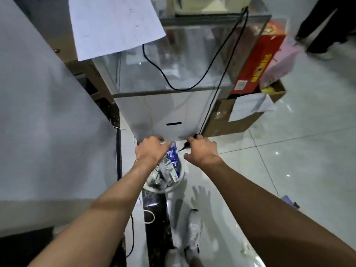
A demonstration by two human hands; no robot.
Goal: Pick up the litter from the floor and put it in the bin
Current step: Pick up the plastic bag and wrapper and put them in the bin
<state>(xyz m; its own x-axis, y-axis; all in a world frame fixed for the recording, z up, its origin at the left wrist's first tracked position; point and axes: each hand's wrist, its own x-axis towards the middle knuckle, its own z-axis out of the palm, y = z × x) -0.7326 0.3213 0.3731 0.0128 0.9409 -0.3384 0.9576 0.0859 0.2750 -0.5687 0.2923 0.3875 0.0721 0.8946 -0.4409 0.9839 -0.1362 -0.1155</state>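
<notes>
fingers (163,144) gripping bottle (172,153), bin (173,186) full

Head camera looks steeply down, fairly close above the floor (308,151); edges blurred.

glossy tiled floor (308,151) | glass cabinet (173,64) | cardboard boxes (231,120)

Left hand (151,151) on bottle (172,153) above bin (173,186)
</notes>
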